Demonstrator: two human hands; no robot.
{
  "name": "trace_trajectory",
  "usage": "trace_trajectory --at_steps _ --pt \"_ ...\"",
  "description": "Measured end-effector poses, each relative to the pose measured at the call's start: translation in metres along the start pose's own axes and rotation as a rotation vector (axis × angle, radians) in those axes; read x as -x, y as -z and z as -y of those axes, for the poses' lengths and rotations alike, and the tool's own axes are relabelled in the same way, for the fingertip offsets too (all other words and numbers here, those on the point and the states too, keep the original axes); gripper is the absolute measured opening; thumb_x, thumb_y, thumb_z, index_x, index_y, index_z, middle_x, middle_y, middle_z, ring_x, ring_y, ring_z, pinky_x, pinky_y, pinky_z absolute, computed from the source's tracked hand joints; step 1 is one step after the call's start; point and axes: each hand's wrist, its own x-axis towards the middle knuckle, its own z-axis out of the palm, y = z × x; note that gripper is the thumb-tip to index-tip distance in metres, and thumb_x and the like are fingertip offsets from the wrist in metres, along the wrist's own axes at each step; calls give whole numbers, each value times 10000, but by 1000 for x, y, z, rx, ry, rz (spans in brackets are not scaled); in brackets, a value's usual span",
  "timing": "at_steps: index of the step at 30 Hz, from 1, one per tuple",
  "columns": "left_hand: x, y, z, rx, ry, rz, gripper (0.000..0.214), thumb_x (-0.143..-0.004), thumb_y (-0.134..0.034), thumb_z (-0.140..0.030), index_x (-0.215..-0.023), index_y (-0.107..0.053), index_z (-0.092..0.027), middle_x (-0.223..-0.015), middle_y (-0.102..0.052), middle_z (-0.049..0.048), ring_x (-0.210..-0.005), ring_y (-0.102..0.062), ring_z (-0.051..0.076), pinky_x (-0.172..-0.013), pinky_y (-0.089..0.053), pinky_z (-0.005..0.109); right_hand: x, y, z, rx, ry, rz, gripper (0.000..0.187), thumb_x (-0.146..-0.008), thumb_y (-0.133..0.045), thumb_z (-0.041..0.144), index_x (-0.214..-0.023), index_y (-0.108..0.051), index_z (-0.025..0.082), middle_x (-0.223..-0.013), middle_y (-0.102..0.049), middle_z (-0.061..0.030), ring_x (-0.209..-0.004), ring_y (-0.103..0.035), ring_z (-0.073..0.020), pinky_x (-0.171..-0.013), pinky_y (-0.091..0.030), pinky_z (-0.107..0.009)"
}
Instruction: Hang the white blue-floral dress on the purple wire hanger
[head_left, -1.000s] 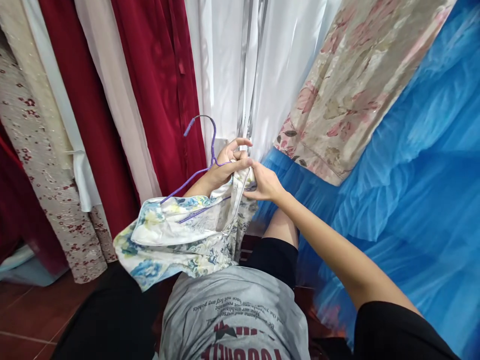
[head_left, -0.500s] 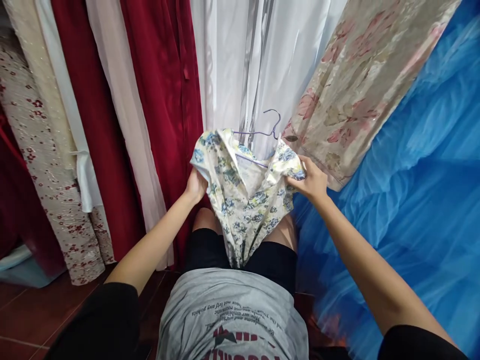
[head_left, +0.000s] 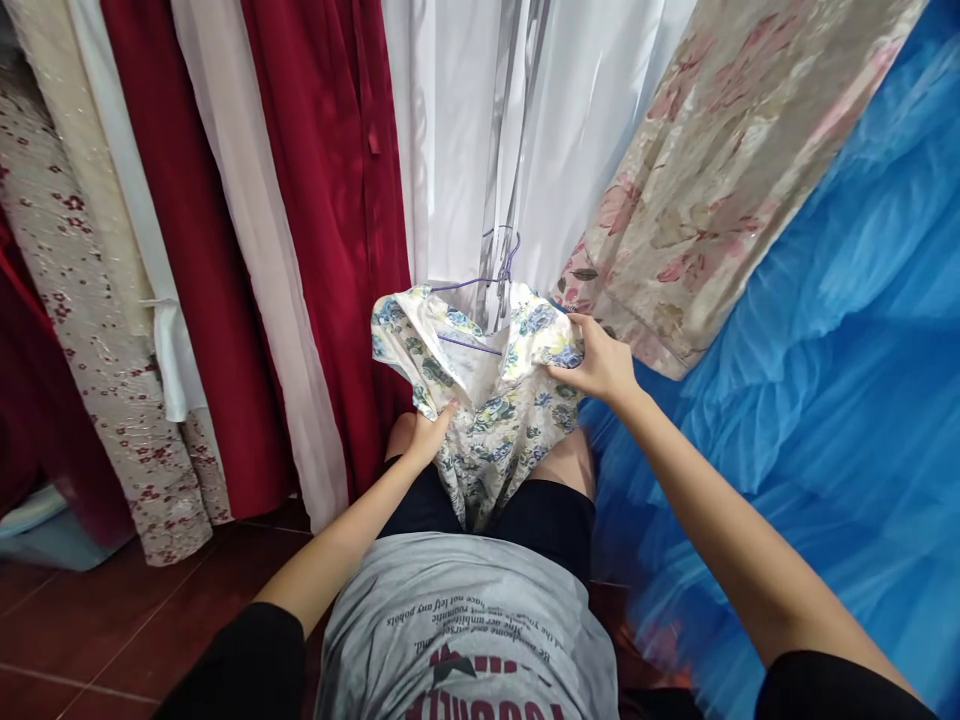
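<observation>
My left hand pinches the side and my right hand the sleeve of the V-necked floral garment mid-frame, best smoothed evenly along the purple hanger

"What's the floral top like?"
"Matt, wrinkled cloth, on a smooth, wire-thin purple hanger."
"And around it?"
"Smooth white fabric with soft sheen, gauzy, ruffled blue tulle, smooth floor tiles."
</observation>
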Motion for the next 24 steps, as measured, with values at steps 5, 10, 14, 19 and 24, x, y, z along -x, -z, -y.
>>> trace_trajectory --at_steps 5,10,14,19,24 --pt "14 14 7 33 25 -12 557 -802 -754 -363 -1305 -636 -156 -1378 -645 133 -1333 -572 291 -1187 -384 433 10 -35 -4 -3 -110 -17 915 -797 -564 769 -1442 -393 142 -1349 -587 -223 -1189 -587 -391 -866 -529 -460" --pt "19 23 11 76 35 4 613 -751 -796 -386 -1289 -633 -140 -1355 -656 151 -1324 -579 305 -1164 -414 459 30 -53 0 -49 -366 -32 891 -800 -561 770 -1389 -414 117 -1275 -572 -253 -1197 -538 -435 -955 -468 -571" --pt "28 17 7 49 4 51 579 -743 -809 -347 -1265 -645 -159 -1368 -649 134 -1323 -579 290 -1191 -384 450 68 -51 48 -96 -569 -204 928 -841 -576 644 -1524 -212 131 -1428 -403 -294 -1334 -401 -470 -1020 -377 -662" --pt "38 3 7 55 -47 34 594 -781 -778 -360 -1317 -605 -171 -1378 -641 128 -1318 -584 273 -1191 -386 440 120 -52 130 -299 -548 -244 556 -912 -522 409 -1426 -376 257 -1476 -345 -220 -1445 -303 -394 -1136 -293 -598" --pt "53 -18 8 15 -57 98 652 -846 -708 -380 -1432 -496 -189 -1488 -549 131 -1392 -519 254 -1206 -372 417 140 -65 151 -552 -581 16 324 -907 -554 467 -1138 -588 240 -1324 -500 -180 -1336 -438 -386 -1078 -369 -547"
